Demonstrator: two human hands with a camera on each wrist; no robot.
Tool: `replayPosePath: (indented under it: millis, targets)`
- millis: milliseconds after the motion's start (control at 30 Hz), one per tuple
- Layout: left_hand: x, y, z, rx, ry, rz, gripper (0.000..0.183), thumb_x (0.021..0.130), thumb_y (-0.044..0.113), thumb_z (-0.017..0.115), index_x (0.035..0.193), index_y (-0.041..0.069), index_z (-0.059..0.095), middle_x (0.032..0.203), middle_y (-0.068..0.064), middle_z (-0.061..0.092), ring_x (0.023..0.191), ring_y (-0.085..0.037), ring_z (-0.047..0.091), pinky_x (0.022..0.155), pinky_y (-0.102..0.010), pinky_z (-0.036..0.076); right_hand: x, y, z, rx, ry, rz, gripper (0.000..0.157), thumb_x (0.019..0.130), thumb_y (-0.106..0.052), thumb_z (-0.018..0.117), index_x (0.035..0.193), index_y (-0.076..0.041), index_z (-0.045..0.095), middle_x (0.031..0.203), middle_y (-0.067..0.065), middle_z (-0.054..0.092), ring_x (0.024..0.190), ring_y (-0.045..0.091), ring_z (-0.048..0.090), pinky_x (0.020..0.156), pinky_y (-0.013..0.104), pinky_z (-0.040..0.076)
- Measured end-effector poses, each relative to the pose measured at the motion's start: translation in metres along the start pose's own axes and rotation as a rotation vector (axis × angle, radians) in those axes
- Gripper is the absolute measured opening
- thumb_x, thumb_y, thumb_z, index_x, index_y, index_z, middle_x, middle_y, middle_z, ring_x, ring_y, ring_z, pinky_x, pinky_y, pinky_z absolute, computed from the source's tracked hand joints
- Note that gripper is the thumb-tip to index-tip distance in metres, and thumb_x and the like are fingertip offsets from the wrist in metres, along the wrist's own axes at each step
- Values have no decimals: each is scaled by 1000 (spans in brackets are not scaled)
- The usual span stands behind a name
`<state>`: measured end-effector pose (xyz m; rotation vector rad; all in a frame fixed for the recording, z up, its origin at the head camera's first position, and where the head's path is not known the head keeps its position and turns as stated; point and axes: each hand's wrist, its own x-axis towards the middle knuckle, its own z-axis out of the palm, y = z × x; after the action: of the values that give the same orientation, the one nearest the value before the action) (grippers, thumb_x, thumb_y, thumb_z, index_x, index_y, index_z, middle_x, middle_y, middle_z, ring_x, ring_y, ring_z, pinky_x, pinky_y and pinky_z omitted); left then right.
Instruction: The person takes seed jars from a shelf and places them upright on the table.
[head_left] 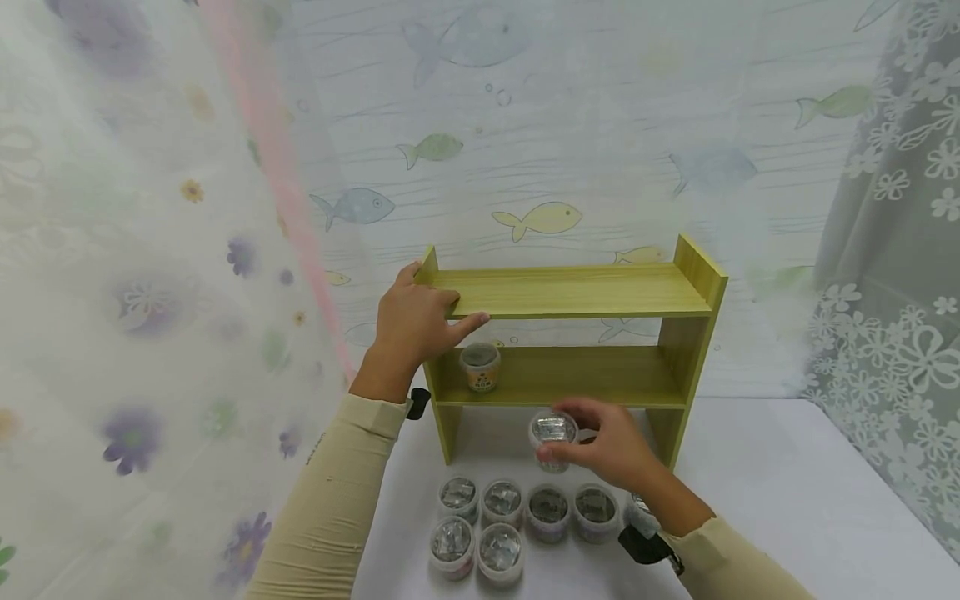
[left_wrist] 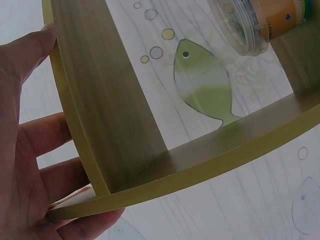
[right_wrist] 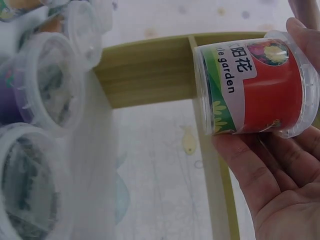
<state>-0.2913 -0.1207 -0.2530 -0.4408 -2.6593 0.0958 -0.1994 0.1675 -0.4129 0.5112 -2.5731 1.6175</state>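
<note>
My right hand (head_left: 611,442) holds a clear-lidded plastic tub (head_left: 553,429) between thumb and fingers, in front of the shelf's lower opening. In the right wrist view this tub (right_wrist: 250,85) shows a red and green label reading "garden". My left hand (head_left: 420,321) grips the upper left corner of a yellow-green wooden shelf (head_left: 573,292). In the left wrist view, the fingers (left_wrist: 55,132) lie along the outside of its side panel. Another tub (head_left: 481,367), with an orange label, stands on the middle board at the left, below my left hand.
Several lidded tubs (head_left: 500,550) stand in two rows on the white table (head_left: 757,467) in front of the shelf. One tub (head_left: 640,504) is partly hidden behind my right wrist. A curtain with fish (head_left: 540,218) hangs behind the shelf, and a flowered one (head_left: 135,437) at the left.
</note>
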Motion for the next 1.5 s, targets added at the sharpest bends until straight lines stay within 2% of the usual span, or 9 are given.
replayPosePath:
  millis: [167, 467, 700, 800, 933, 1100, 1333, 1500]
  targets:
    - [0, 0, 0, 6, -2, -8, 75, 90, 86, 42, 117, 26, 78, 87, 0, 78, 152, -37, 35, 105, -54, 52, -7, 2, 1, 3, -17, 19, 69, 73, -45, 93, 131, -19, 69, 111, -3, 75, 101, 18, 71, 73, 28, 61]
    - [0, 0, -2, -5, -23, -5, 72, 91, 84, 43, 112, 26, 78, 77, 2, 74, 151, -37, 35, 113, -52, 47, -26, 5, 6, -5, -31, 2, 64, 74, -43, 93, 129, -19, 71, 105, -7, 77, 95, 13, 73, 71, 29, 61]
    - [0, 0, -2, -6, -21, -7, 71, 91, 84, 43, 114, 27, 78, 78, 2, 74, 152, -37, 35, 108, -53, 50, -40, 9, 15, 80, -80, 60, 62, 73, -39, 94, 127, -17, 71, 112, 2, 76, 89, 17, 76, 71, 30, 63]
    - [0, 0, -2, -8, -18, -10, 71, 90, 85, 44, 115, 27, 78, 78, 2, 74, 152, -37, 35, 104, -53, 53, -45, 11, 18, 98, -86, 52, 61, 73, -37, 94, 125, -15, 71, 113, 4, 76, 91, 17, 75, 74, 31, 63]
    - [1, -1, -2, -3, -20, -8, 72, 90, 85, 43, 116, 27, 78, 76, 3, 74, 152, -36, 35, 105, -53, 53, -50, 14, 22, 112, -78, 41, 61, 72, -36, 95, 123, -13, 72, 112, 3, 77, 95, 13, 74, 76, 32, 63]
    - [1, -1, -1, -5, -24, -10, 73, 90, 85, 42, 118, 27, 77, 78, 3, 75, 153, -36, 33, 103, -53, 54, -58, 18, 27, 128, -81, 42, 63, 71, -33, 96, 123, -8, 71, 110, 4, 77, 90, 13, 75, 73, 30, 63]
    - [1, 0, 0, -1, -21, -13, 73, 90, 85, 43, 119, 27, 77, 79, 2, 75, 153, -36, 33, 100, -53, 56, -77, 25, 39, 87, -104, 59, 57, 69, -40, 96, 117, -18, 72, 110, -2, 75, 94, 9, 73, 72, 29, 62]
    - [1, 0, 0, -3, -16, -8, 71, 91, 85, 42, 113, 27, 77, 73, 2, 72, 153, -36, 34, 97, -54, 57, -89, 33, 47, 83, -131, 40, 54, 73, -40, 94, 117, -17, 71, 112, 1, 74, 96, 6, 72, 71, 26, 62]
